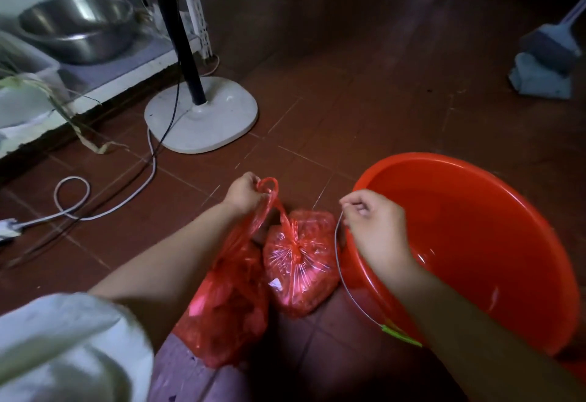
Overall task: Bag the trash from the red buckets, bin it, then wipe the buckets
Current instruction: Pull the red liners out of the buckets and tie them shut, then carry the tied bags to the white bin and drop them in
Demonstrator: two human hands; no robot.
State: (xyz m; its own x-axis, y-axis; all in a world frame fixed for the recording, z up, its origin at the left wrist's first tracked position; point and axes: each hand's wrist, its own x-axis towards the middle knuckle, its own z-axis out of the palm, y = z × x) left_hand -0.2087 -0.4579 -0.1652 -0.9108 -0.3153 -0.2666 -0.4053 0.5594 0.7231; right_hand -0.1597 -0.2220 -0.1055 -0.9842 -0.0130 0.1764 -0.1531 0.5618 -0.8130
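Keep your left hand [244, 192] curled tight round the loop handles of the thin red plastic trash bags [269, 262], and gather both loops into one grip so neither bag slips as you carry them to the bin. One bag is knotted at its neck; the other, hanging nearer your body, looks untied, though the blur makes that hard to call, so knot it if it gapes. Your right hand [371, 221] pinches the thin wire bail [341, 262] of the big round red plastic bucket [494, 243]. Lift by the wire's top so the bucket hangs level.

The bags hang directly below your left hand, between your two forearms, with the knotted bag just beside the bucket's near wall. The bucket sits under and to the right of your right hand, and its shiny inside appears empty of trash. Mind the white cable [95, 208] looped on the brown tiled floor [364, 90] to your left.
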